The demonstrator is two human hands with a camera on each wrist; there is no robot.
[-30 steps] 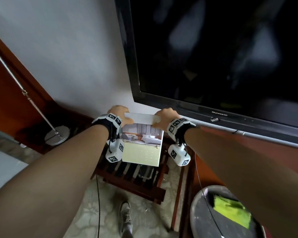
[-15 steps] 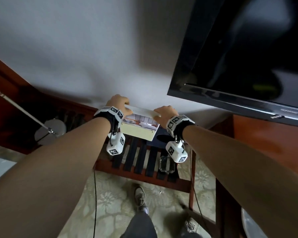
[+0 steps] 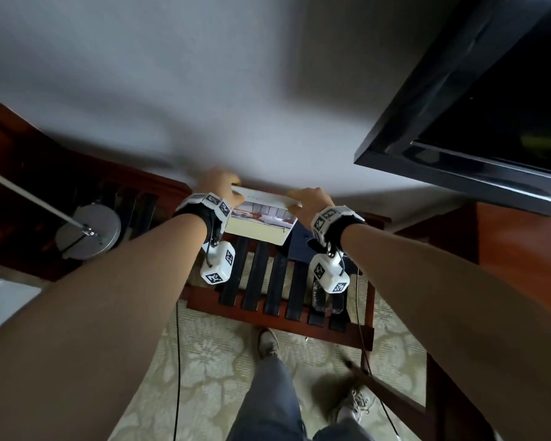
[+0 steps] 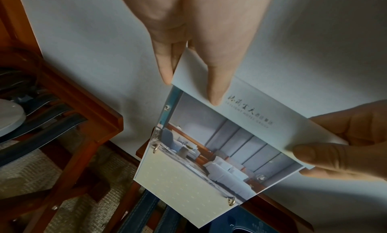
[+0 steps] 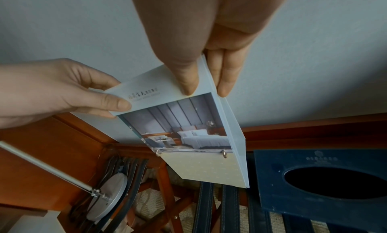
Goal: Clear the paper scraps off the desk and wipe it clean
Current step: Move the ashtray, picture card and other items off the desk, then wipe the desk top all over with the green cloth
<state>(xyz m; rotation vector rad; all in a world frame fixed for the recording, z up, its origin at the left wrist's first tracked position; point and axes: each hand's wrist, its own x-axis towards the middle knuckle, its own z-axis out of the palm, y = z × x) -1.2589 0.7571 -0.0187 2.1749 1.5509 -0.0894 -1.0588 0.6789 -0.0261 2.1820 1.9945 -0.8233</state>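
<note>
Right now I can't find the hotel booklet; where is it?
Centre of the head view: the hotel booklet hangs between left hand and right hand, above the slatted luggage rack.

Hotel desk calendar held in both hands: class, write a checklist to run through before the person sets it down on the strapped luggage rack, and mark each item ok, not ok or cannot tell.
1. Left hand pinches one top corner of the hotel desk calendar: ok.
2. Right hand pinches the other top corner: ok.
3. Both ring binders closed, pages attached: ok.
4. Luggage rack beneath the calendar: ok.
5. Blue tissue box beside the calendar's lower corner, apart from it: cannot tell.
6. Paper scraps off the desk: cannot tell, the desktop is out of view.
</note>
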